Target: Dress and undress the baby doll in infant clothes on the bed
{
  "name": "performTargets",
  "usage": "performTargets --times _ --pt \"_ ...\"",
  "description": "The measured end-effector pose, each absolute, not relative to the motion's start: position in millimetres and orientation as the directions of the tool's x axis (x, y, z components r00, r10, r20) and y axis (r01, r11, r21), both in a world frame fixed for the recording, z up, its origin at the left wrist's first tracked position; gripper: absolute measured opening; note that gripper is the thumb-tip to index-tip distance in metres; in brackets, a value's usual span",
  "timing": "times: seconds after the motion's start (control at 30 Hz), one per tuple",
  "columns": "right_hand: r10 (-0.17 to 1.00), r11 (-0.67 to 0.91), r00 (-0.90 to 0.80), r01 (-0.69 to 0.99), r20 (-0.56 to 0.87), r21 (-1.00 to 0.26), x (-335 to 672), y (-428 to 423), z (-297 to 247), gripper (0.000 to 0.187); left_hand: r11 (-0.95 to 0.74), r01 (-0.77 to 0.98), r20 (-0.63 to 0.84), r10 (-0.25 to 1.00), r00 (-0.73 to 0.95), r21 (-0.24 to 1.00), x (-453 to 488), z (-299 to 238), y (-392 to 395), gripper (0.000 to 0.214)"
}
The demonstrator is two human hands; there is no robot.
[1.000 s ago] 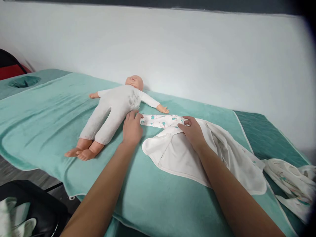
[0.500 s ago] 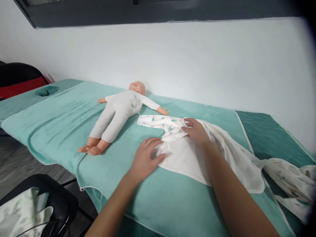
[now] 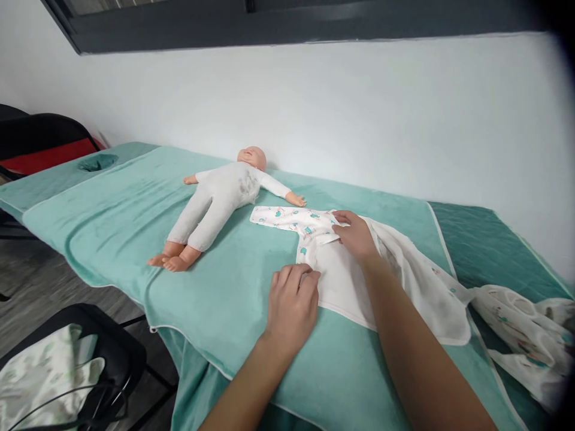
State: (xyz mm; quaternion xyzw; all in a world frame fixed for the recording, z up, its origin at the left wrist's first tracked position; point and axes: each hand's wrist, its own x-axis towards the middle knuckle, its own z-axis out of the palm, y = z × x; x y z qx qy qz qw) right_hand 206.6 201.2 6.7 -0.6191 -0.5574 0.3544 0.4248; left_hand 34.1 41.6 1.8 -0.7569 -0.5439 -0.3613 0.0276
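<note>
A baby doll [image 3: 220,200] in a white suit lies on its back on the teal towel [image 3: 135,221] that covers the table. To its right lies a white baby garment [image 3: 345,281] with a teal-printed sleeve [image 3: 287,218] stretched toward the doll's arm. My left hand [image 3: 291,305] rests on the garment's near left edge, fingers curled over the hem. My right hand [image 3: 354,233] presses flat on the garment where the printed sleeve meets the body.
More white printed clothes [image 3: 521,335] lie heaped at the table's right end. A black chair [image 3: 103,359] holding pale fabric [image 3: 40,371] stands at the lower left, below the table edge. A white wall runs close behind the table. A dark and red seat [image 3: 40,146] sits far left.
My left hand left the sleeve end near the doll, moved back toward me and now grips the garment's near left edge. My right hand has stayed on the garment.
</note>
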Motion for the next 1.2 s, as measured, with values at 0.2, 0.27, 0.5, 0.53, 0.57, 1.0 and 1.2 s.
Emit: performTargets --times 0.2,0.27,0.5,0.53,0.57,1.0,1.2 --pt "0.981 -0.028 0.164 0.649 0.104 -0.760 210.0 204.9 0.0 0.039 -0.224 0.891 0.463 0.886 0.018 0.395 33.8 -4.2 45.3 0.040" --pt "0.980 -0.039 0.171 0.666 0.101 -0.745 209.1 204.7 -0.4 0.037 -0.226 0.881 0.470 0.883 0.006 0.415 32.3 -7.4 45.3 0.035" --pt "0.975 -0.051 0.183 0.741 0.128 -0.670 207.7 203.4 -0.4 0.032 -0.360 0.828 0.474 0.870 0.132 0.430 31.1 -5.9 38.7 0.049" --pt "0.974 -0.050 0.181 0.758 0.135 -0.650 207.9 203.3 -0.5 0.034 -0.391 0.816 0.455 0.872 0.181 0.426 31.3 -4.6 38.1 0.056" --pt "0.975 -0.041 0.171 0.771 0.145 -0.635 208.0 203.3 -0.7 0.035 -0.416 0.805 0.442 0.870 0.218 0.422 31.5 -3.6 37.7 0.060" --pt "0.985 0.075 0.038 0.787 0.169 -0.612 205.6 199.2 2.8 0.046 -0.306 0.850 0.674 0.735 -0.077 0.430 25.0 -12.3 37.7 0.042" --pt "0.985 0.051 0.063 0.778 0.159 -0.626 204.8 199.1 2.9 0.042 -0.310 0.878 0.624 0.781 0.018 0.364 26.8 -10.5 39.7 0.054"
